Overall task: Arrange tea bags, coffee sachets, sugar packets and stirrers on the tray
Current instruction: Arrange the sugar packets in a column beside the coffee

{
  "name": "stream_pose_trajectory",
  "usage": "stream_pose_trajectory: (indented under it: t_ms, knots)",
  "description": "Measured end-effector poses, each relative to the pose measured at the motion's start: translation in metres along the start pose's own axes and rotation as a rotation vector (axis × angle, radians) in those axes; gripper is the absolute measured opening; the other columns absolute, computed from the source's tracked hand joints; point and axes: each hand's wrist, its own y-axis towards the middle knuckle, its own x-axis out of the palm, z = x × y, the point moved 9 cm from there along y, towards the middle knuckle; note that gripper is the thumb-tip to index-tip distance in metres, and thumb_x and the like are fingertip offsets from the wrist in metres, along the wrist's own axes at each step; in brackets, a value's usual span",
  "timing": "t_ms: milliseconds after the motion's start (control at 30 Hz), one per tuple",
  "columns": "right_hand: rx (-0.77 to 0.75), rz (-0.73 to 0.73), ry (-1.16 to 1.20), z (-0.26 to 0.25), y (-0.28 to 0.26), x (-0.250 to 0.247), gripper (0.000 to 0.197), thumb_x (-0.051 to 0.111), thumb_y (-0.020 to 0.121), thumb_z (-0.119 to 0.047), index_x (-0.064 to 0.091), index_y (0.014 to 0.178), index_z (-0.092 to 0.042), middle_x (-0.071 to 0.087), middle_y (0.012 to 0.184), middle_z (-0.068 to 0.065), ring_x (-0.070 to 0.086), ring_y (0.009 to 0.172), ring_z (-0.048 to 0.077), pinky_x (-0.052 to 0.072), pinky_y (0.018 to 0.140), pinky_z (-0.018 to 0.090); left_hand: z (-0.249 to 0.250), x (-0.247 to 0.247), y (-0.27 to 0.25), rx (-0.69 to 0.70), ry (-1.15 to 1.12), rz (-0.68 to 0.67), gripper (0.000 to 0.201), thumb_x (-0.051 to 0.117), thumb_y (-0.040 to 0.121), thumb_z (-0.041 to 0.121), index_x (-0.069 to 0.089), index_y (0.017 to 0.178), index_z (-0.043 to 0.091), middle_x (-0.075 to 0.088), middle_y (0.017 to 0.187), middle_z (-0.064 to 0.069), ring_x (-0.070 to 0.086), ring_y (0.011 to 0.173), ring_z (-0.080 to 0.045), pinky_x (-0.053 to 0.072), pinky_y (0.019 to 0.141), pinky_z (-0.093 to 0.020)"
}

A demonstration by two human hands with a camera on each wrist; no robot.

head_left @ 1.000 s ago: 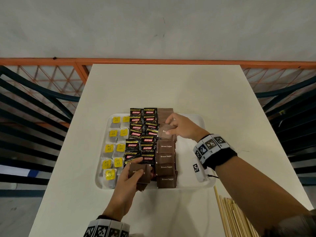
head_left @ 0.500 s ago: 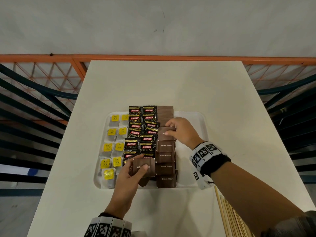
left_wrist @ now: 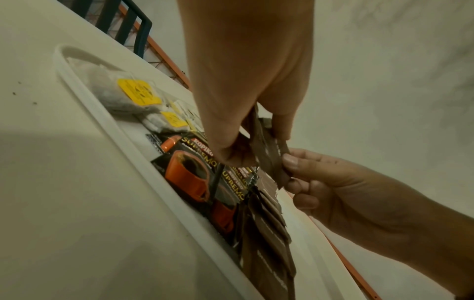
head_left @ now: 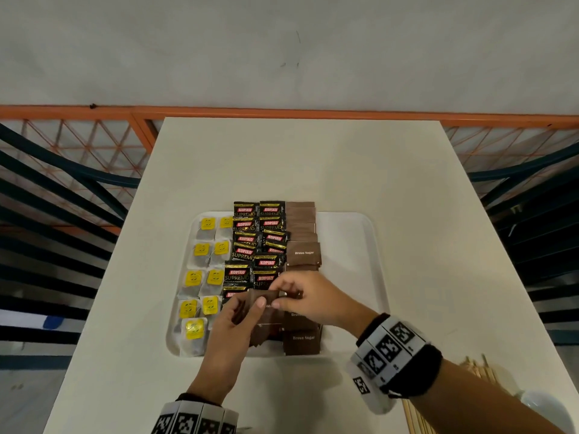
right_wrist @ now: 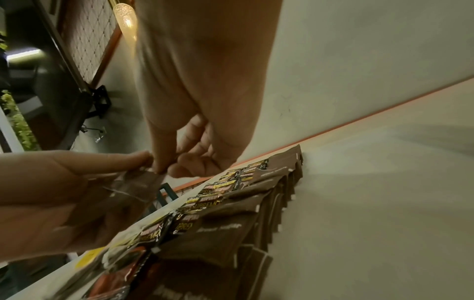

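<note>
A white tray point(head_left: 351, 239) on the table carries yellow-tagged tea bags point(head_left: 200, 250) at the left, black coffee sachets point(head_left: 257, 236) in the middle and brown sugar packets point(head_left: 303, 252) in a column to their right. My left hand point(head_left: 233, 321) grips a small stack of brown sugar packets point(head_left: 255, 300) above the tray's near end. My right hand point(head_left: 308, 297) pinches the top packet of that stack point(left_wrist: 269, 158) with thumb and forefinger. In the right wrist view the pinched packet point(right_wrist: 136, 182) sits between both hands.
Wooden stirrers point(head_left: 419, 415) lie on the table at the near right, partly hidden by my right forearm. A white rounded object point(head_left: 545, 408) shows at the bottom right corner. Orange and dark railings flank the table point(head_left: 313, 164).
My right hand left the sugar column at mid-tray and came back toward me to the stack in my left hand, where it now pinches a packet. The left hand rose slightly.
</note>
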Motion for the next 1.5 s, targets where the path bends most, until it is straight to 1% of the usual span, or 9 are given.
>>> stream_pose_trajectory:
  t_ms: [167,267,367,467,567,833,1000,1300,1500]
  knots:
    - [-0.139,0.309,0.014,-0.01,-0.014,-0.026,0.01,0.066,0.081,-0.011,0.067,0.09,-0.015,0.051,0.081,-0.015,0.049,0.072,0.001,0.041,0.067,0.012,-0.008,0.002,0.001,-0.112,-0.122,-0.026,0.037,0.04,0.094,0.038,0.064,0.107,0.013,0.069,0.1,-0.013,0.064,0.092,-0.024,0.05,0.07,-0.034]
    - [-0.221,0.253,-0.098,-0.019,-0.021,-0.015,0.014,0.062,0.083,-0.008,0.069,0.096,-0.011,0.045,0.091,-0.017,0.051,0.081,0.001,0.044,0.074,0.01,-0.005,0.009,0.003,-0.141,-0.196,-0.067,0.043,0.037,0.096,0.038,0.063,0.112,0.008,0.07,0.105,-0.014,0.066,0.097,-0.022,0.053,0.073,-0.033]
    - [-0.262,0.21,-0.101,-0.018,-0.028,-0.007,0.02,0.061,0.083,-0.009,0.069,0.101,-0.014,0.045,0.108,-0.012,0.054,0.099,0.007,0.049,0.086,0.016,-0.001,0.012,0.005,-0.121,-0.198,-0.078,0.021,0.049,0.093,0.018,0.062,0.108,0.011,0.07,0.096,-0.009,0.07,0.079,-0.011,0.056,0.06,-0.025]
    - [-0.132,0.26,0.089,-0.005,-0.029,-0.018,0.012,0.065,0.083,-0.018,0.066,0.091,-0.028,0.047,0.113,-0.018,0.055,0.105,0.003,0.049,0.089,0.02,0.004,0.013,0.006,-0.072,-0.145,-0.083,0.019,0.053,0.089,0.007,0.063,0.104,0.016,0.071,0.094,-0.006,0.07,0.076,-0.011,0.054,0.054,-0.021]
    - [0.014,0.263,0.285,0.011,-0.023,-0.025,0.028,0.068,0.082,-0.019,0.051,0.093,-0.037,0.06,0.096,-0.012,0.064,0.089,0.012,0.055,0.08,0.028,0.008,0.016,0.008,-0.038,-0.109,-0.095,0.022,0.058,0.086,0.006,0.066,0.103,0.018,0.073,0.095,-0.006,0.071,0.082,-0.015,0.055,0.059,-0.023]
    - [0.088,0.303,0.322,0.027,-0.002,-0.061,0.025,0.064,0.083,-0.004,0.062,0.106,-0.013,0.063,0.082,-0.005,0.065,0.079,0.016,0.058,0.076,0.031,0.013,0.023,0.019,-0.066,-0.026,-0.154,0.031,0.046,0.09,-0.004,0.063,0.105,0.016,0.065,0.104,-0.01,0.062,0.094,-0.019,0.052,0.071,-0.027]
    - [0.113,0.492,0.359,0.053,0.022,-0.112,0.034,0.067,0.08,-0.001,0.051,0.101,-0.022,0.06,0.071,0.002,0.059,0.07,0.017,0.051,0.069,0.029,0.029,0.014,0.034,-0.004,0.066,-0.087,0.025,0.054,0.085,-0.006,0.061,0.093,0.016,0.062,0.098,-0.01,0.06,0.089,-0.022,0.051,0.072,-0.031]
    - [0.191,0.44,0.221,0.079,0.058,-0.117,0.049,0.072,0.078,-0.009,0.042,0.116,-0.016,0.064,0.087,0.01,0.057,0.077,0.017,0.042,0.065,0.019,0.07,0.005,0.07,0.158,0.209,0.003,0.013,0.065,0.081,0.001,0.066,0.083,0.014,0.069,0.082,-0.001,0.062,0.072,-0.006,0.049,0.062,-0.013]
    - [0.155,0.469,0.138,0.071,0.056,-0.121,0.056,0.075,0.074,-0.009,0.042,0.119,-0.013,0.055,0.072,-0.002,0.054,0.069,0.009,0.042,0.066,0.016,0.084,0.018,0.094,0.212,0.293,-0.04,0.017,0.063,0.084,0.005,0.069,0.084,0.021,0.071,0.089,-0.002,0.064,0.084,-0.013,0.051,0.076,-0.026]
